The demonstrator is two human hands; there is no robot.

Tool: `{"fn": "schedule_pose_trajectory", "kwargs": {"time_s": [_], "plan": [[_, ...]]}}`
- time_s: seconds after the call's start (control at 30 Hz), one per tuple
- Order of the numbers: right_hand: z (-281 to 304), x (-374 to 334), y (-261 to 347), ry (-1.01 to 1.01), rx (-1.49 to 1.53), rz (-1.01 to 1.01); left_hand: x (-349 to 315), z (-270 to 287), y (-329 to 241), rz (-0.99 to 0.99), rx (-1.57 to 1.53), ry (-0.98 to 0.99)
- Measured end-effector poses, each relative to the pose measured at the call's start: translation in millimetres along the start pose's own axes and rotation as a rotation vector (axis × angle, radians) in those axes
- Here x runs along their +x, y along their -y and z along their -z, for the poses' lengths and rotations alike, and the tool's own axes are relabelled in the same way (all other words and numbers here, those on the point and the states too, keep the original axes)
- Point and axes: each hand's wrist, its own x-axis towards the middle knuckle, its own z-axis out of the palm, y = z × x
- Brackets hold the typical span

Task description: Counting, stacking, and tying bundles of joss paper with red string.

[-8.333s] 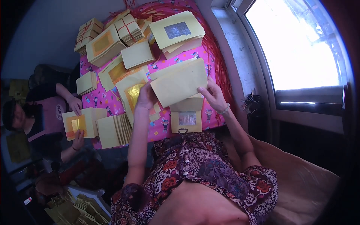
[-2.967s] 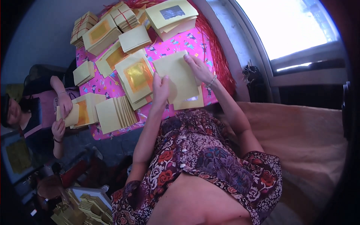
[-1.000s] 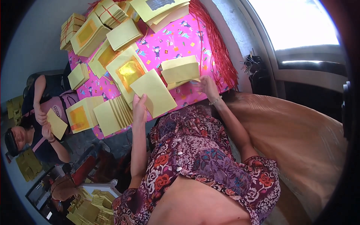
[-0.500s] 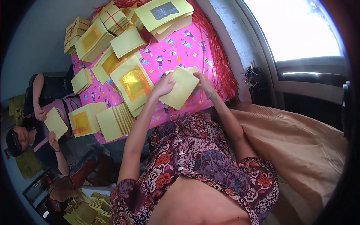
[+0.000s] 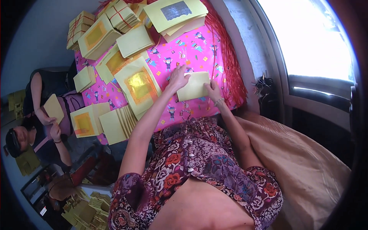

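Note:
A pale yellow stack of paper [image 5: 193, 87] lies squared over the pink patterned table cover in front of me. My right hand [image 5: 213, 92] pinches its right edge, thumb on top and fingers out of sight beneath. By its upper left corner is my left hand [image 5: 178, 79], fingers stretched forward and apart from the thumb; its wrist side is close to the left edge of the paper. Left of that hand lies a large yellow sheet with a shiny gold foil square [image 5: 139, 87], on top of other sheets.
Tied bundles of yellow paper [image 5: 122, 16] and a stack with a silver square [image 5: 176, 11] stand at the far side. A fanned pile [image 5: 117, 124] sits at the near left. Red plastic strings [image 5: 230, 65] hang along the right edge. At left, another person holds yellow paper [image 5: 54, 108].
The paper has turned from a slanted position to lie nearly level with me. My left hand has let go of it and moved forward; my right hand still grips its edge.

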Motion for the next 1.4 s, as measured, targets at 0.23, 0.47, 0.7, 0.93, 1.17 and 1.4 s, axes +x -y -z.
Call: {"fn": "schedule_pose_trajectory", "kwargs": {"time_s": [0.23, 0.47, 0.7, 0.93, 1.17, 1.4], "plan": [[-1, 13, -13, -0.059, -0.113, -0.074, -53, -40, 37, 0.383, -0.333, -0.405], [-6, 12, -10, -0.191, -0.247, -0.068, -71, -56, 36, 0.489, -0.547, -0.34], [-18, 3, 15, -0.216, -0.437, -0.016, -75, -67, 42, 0.398, -0.445, -0.405], [-19, -1, 24, -0.2, -0.55, 0.074, -79, -68, 22, 0.351, -0.152, -0.475], [-20, -5, 37, -0.184, -0.789, 0.171, -82, -71, 10, 0.392, -0.1, -0.463], [-22, -18, 53, -0.355, -0.794, 0.356, -84, -66, -5, 0.393, -0.063, -0.552]]}}
